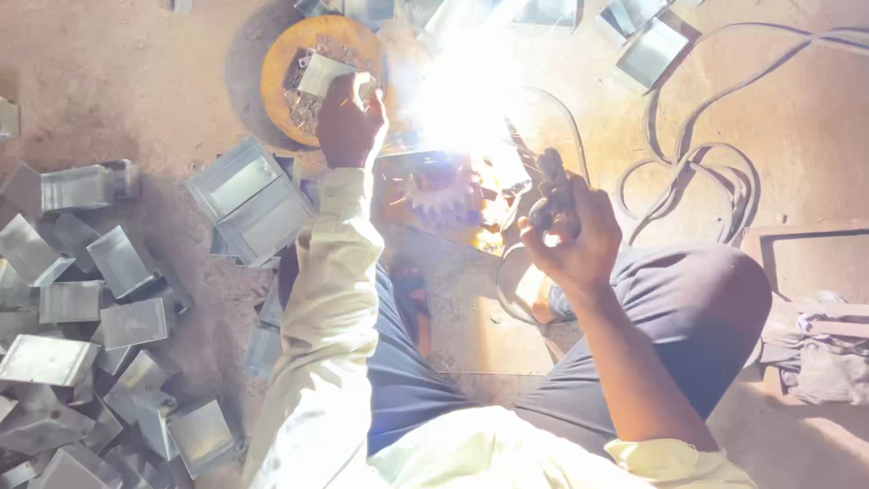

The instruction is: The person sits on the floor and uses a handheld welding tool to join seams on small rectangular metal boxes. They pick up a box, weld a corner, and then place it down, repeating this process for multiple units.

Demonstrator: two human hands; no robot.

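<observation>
Your fingers (552,195) on the right hand (575,237) curl shut around the dark electrode holder (546,186), right of centre, its tip lost in the white welding glare (462,91) at the top middle. Your left hand (348,122) sits upper centre-left, fingers closed on a small folded metal piece (323,74) over the yellow bowl (276,68) of scraps. That piece looks light, stiff and sharp-edged (likely hot near the arc), so pinch it by the flat far from the seam. Grey sheet-metal boxes (86,317) pile at the left; cables (706,172) loop upper right.
</observation>
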